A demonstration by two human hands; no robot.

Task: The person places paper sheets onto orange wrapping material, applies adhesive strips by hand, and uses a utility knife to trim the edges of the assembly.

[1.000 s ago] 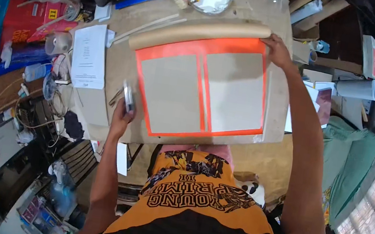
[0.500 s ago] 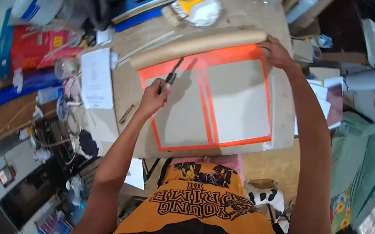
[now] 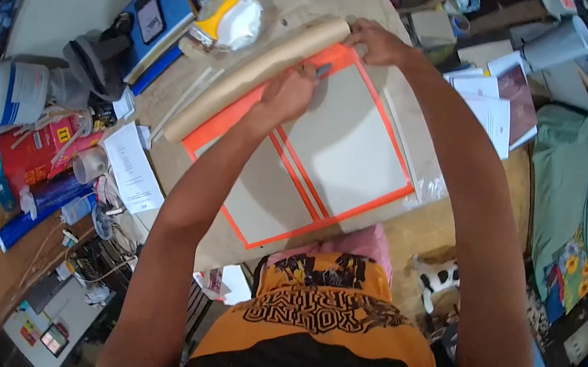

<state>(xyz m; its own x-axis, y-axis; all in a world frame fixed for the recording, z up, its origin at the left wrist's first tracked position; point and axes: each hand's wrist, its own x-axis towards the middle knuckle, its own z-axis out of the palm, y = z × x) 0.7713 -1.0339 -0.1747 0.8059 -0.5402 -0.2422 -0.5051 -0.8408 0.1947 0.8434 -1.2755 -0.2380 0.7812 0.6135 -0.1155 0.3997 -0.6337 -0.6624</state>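
A bright orange sheet (image 3: 222, 128) lies on the table beneath two pale boards (image 3: 368, 140), framing them with orange margins and a double strip between them. Along its far edge runs a tan roll (image 3: 257, 78). My left hand (image 3: 288, 98) is closed round a utility knife (image 3: 323, 70); its grey tip shows past my fingers, over the far orange margin. The handle is mostly hidden by the hand. At the roll's right end, my right hand (image 3: 379, 45) grips the roll by the sheet's far right corner, its fingertips partly hidden.
Beyond the roll sit a yellow-and-white tape dispenser (image 3: 220, 18) and a phone (image 3: 149, 18) on a blue book (image 3: 172, 7). Printed paper (image 3: 134, 166) and a red bag (image 3: 37, 154) lie at left. Papers (image 3: 486, 110) lie at right. A black-and-white cat (image 3: 439, 279) is on the floor.
My left hand has moved the knife rightward along the far orange margin, closer to my right hand. My right hand stays at the roll's end. The view has turned.
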